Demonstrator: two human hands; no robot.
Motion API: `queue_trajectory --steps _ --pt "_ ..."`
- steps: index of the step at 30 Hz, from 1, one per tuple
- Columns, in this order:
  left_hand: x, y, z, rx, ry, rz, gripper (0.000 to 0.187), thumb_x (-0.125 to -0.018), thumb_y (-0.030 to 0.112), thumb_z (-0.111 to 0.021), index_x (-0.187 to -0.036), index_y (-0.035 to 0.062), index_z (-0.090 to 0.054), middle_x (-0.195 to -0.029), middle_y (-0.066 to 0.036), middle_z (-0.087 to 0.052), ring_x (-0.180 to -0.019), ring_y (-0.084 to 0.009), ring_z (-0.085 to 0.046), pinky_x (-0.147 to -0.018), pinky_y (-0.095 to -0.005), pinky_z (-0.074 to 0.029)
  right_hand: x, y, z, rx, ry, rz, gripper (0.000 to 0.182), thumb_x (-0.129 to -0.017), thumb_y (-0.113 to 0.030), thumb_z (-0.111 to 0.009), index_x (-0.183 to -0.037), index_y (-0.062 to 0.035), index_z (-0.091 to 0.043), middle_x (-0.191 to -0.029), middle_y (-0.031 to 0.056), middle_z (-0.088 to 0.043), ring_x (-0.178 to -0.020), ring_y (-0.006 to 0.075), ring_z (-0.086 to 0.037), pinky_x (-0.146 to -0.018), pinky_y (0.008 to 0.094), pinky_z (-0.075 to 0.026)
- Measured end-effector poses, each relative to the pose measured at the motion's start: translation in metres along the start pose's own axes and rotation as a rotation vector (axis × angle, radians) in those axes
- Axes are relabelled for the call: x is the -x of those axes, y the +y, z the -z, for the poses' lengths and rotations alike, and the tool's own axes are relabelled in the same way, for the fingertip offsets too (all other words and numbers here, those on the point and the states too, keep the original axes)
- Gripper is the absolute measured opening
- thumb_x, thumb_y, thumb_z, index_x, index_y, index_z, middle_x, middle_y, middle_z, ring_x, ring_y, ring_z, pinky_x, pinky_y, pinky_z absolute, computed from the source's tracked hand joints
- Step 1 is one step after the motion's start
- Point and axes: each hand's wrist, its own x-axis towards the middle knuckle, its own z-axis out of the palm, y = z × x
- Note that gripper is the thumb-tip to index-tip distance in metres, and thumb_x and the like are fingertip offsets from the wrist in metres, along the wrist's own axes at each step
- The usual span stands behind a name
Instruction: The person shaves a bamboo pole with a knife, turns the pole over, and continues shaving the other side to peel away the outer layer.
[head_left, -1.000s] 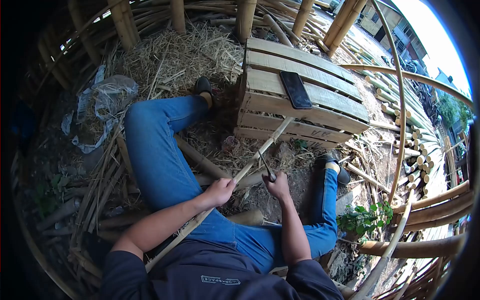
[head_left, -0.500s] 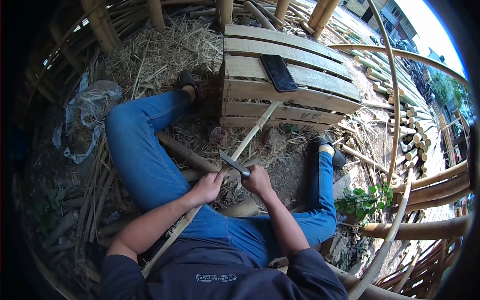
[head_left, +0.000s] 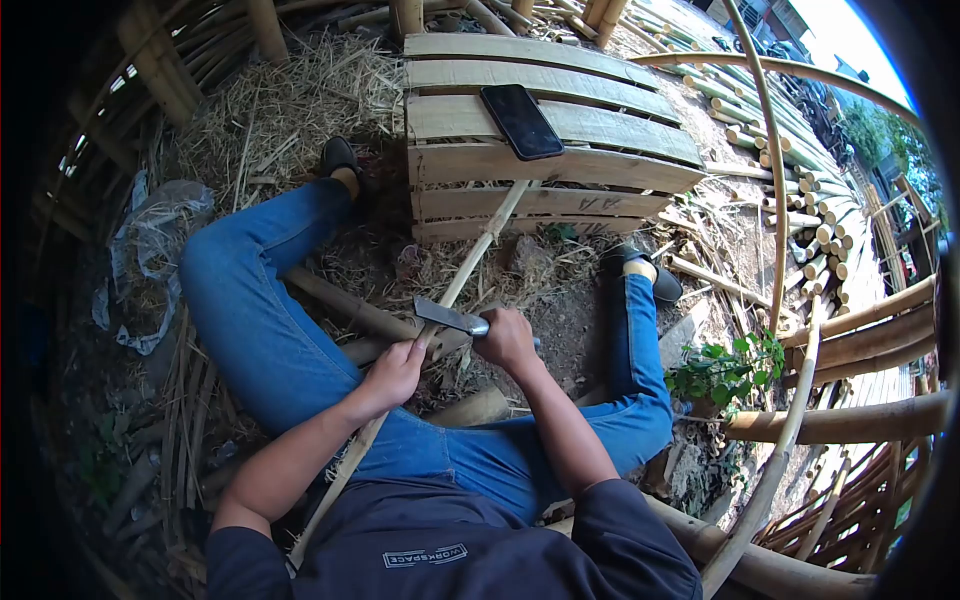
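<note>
A long pale bamboo strip (head_left: 468, 272) slants from the slatted crate down past my left thigh. My left hand (head_left: 392, 376) is closed round it at mid-length. In my right hand (head_left: 508, 338), closed on the handle, is a knife (head_left: 448, 317) with a short, wide blade. The blade lies across the strip, just beyond my left fingers. Under the blade and the strip, a thicker bamboo pole (head_left: 350, 305) rests on the ground between my legs.
A wooden slatted crate (head_left: 550, 165) stands ahead, with a phone (head_left: 522, 122) lying on top. Straw shavings (head_left: 300, 110) are heaped at the left, near a torn plastic bag (head_left: 150, 245). Stacked bamboo poles (head_left: 825, 230) and a leafy plant (head_left: 730, 370) are on the right.
The knife has turned from slanting along the strip to lying more squarely across it, its tip further left. My view has shifted, so the scene sits further left and up.
</note>
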Motion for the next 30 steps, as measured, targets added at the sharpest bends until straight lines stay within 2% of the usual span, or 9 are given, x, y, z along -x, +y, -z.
queue_trajectory --steps 5,7,8,11,14,17,23,26,30 --pt "-0.004 -0.009 -0.002 0.04 -0.003 -0.013 0.045 -0.108 0.033 -0.037 -0.09 -0.0028 -0.057 -0.069 -0.02 -0.059 -0.067 -0.0376 -0.06 -0.066 -0.0471 -0.046 -0.005 0.024 -0.004 -0.039 0.108 -0.109 0.015 -0.072 -0.014 -0.064 -0.075 -0.001 -0.07 -0.078 0.0273 -0.066 -0.08 0.0452 -0.066 -0.079 0.0517 -0.054" --pt "-0.001 -0.004 -0.002 0.037 -0.009 0.004 0.045 -0.108 0.033 -0.037 -0.088 -0.0026 -0.056 -0.067 -0.017 -0.058 -0.064 -0.0323 -0.058 -0.065 -0.0456 -0.045 -0.011 0.05 0.006 -0.021 0.192 -0.256 0.018 -0.075 -0.015 -0.065 -0.075 0.0023 -0.068 -0.081 0.0301 -0.066 -0.083 0.0471 -0.066 -0.08 0.0524 -0.053" --pt "0.0 -0.001 -0.001 0.035 -0.009 0.011 0.045 -0.108 0.034 -0.037 -0.088 -0.0025 -0.056 -0.066 -0.016 -0.057 -0.063 -0.0297 -0.057 -0.064 -0.0449 -0.045 -0.011 0.06 0.008 0.003 0.19 -0.255 0.02 -0.076 -0.017 -0.065 -0.077 0.0034 -0.069 -0.081 0.03 -0.066 -0.083 0.0477 -0.066 -0.08 0.0527 -0.053" --pt "0.003 0.008 0.001 0.068 -0.009 0.048 0.046 -0.108 0.035 -0.037 -0.087 -0.0021 -0.055 -0.065 -0.012 -0.056 -0.062 -0.022 -0.054 -0.062 -0.0422 -0.044 -0.01 0.055 0.002 -0.023 0.107 -0.34 0.021 -0.076 -0.018 -0.064 -0.085 -0.0009 -0.073 -0.089 0.0297 -0.068 -0.087 0.0455 -0.068 -0.082 0.0512 -0.055" --pt "0.0 -0.001 0.0 0.096 -0.028 0.06 0.047 -0.108 0.036 -0.039 -0.086 -0.0019 -0.055 -0.064 -0.01 -0.054 -0.061 -0.0186 -0.053 -0.061 -0.0412 -0.044 -0.011 0.049 0.005 -0.027 0.139 -0.296 0.018 -0.076 -0.016 -0.063 -0.085 -0.0039 -0.074 -0.084 0.0274 -0.069 -0.084 0.0444 -0.068 -0.081 0.0507 -0.055" --pt "0.0 0.0 0.002 0.109 -0.039 0.068 0.047 -0.108 0.036 -0.039 -0.087 -0.002 -0.056 -0.065 -0.011 -0.056 -0.061 -0.0201 -0.053 -0.061 -0.0421 -0.044 -0.008 0.041 0.01 -0.052 0.147 -0.193 0.017 -0.075 -0.017 -0.063 -0.083 -0.0057 -0.074 -0.078 0.0249 -0.068 -0.079 0.0436 -0.068 -0.079 0.0509 -0.055" --pt "0.002 0.003 0.002 0.05 -0.005 0.036 0.045 -0.107 0.034 -0.041 -0.088 -0.0032 -0.059 -0.072 -0.02 -0.062 -0.069 -0.0364 -0.063 -0.066 -0.0478 -0.046 0.016 -0.001 0.001 -0.068 0.052 0.023 0.014 -0.074 -0.014 -0.063 -0.075 -0.0012 -0.069 -0.073 0.0261 -0.065 -0.072 0.0454 -0.065 -0.072 0.0515 -0.054" --pt "0.007 0.014 0.005 -0.008 0.012 0.005 0.045 -0.106 0.033 -0.04 -0.088 -0.0033 -0.06 -0.074 -0.023 -0.063 -0.075 -0.0427 -0.064 -0.068 -0.0502 -0.046 0.015 -0.005 0.0 -0.051 -0.016 -0.016 0.013 -0.072 -0.013 -0.063 -0.075 -0.0027 -0.07 -0.074 0.0261 -0.066 -0.075 0.045 -0.066 -0.076 0.0514 -0.054" --pt "0.006 0.014 0.005 -0.05 0.029 -0.009 0.046 -0.107 0.033 -0.038 -0.087 -0.0033 -0.058 -0.073 -0.023 -0.063 -0.075 -0.0434 -0.063 -0.067 -0.051 -0.046 0.008 -0.001 -0.001 -0.01 -0.009 -0.029 0.017 -0.071 -0.015 -0.064 -0.078 -0.0024 -0.072 -0.078 0.0258 -0.068 -0.079 0.0437 -0.068 -0.079 0.0508 -0.055"
